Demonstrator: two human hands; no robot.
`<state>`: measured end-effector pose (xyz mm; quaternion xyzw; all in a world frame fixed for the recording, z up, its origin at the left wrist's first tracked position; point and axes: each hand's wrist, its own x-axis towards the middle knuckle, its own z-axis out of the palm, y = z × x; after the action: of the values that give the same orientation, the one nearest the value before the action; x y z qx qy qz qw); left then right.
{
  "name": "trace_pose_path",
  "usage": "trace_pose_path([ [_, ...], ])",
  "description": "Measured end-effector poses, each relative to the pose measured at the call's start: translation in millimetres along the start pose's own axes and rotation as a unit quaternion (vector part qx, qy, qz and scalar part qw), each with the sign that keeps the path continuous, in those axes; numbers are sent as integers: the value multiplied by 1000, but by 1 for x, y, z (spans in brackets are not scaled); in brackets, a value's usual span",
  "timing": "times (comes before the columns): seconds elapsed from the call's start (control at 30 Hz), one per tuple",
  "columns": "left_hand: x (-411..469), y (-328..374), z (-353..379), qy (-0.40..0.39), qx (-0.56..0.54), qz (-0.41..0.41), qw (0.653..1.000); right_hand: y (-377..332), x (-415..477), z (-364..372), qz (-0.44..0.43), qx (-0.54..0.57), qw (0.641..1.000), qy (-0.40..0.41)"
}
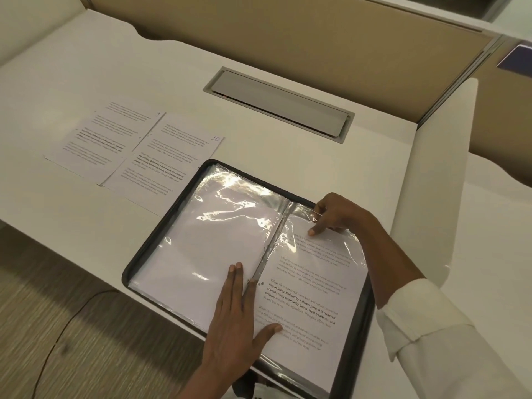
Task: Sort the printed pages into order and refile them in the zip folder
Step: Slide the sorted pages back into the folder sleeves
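Observation:
The black zip folder (149, 243) lies open on the white desk, its clear plastic sleeves spread left and right. A printed page (311, 295) sits in the right sleeve, and a blank-looking sheet shows through the glossy left sleeve (218, 234). My left hand (236, 321) presses flat across the spine, fingers straight, thumb on the printed page. My right hand (334, 214) is at the top edge of the right sleeve, pinching the plastic with the forefinger pointing down onto the page. Two loose printed pages lie to the folder's upper left, one marked 9 (98, 139) and one marked 10 (169, 162).
A grey cable hatch (279, 105) is set into the desk (144, 70) behind the folder. Tan partition walls close the back and right. The desk's front edge runs at lower left, with carpet and a thin cable (57, 341) below it.

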<state>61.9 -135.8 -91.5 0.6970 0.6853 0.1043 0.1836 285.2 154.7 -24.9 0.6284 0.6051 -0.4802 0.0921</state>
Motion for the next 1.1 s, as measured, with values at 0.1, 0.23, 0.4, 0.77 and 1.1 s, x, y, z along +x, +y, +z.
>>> trace_pose_path([
  [0.1, 0, -1, 0, -3, -4, 3, 1000, 2, 1, 3, -3, -2, 999, 34],
  [0.23, 0, -1, 0, -6, -6, 2, 1000, 3, 1, 5, 11, -9, 998, 59],
  [0.4, 1, -1, 0, -10, -4, 3, 1000, 6, -1, 7, 1, -19, 999, 49],
  [0.77, 1, -2, -1, -14, 13, 8, 1000, 21, -16, 3, 38, -53, 996, 56],
  [1.1, 14, 0, -8, -7, 47, -20, 999, 29, -38, 0, 17, -166, 979, 114],
])
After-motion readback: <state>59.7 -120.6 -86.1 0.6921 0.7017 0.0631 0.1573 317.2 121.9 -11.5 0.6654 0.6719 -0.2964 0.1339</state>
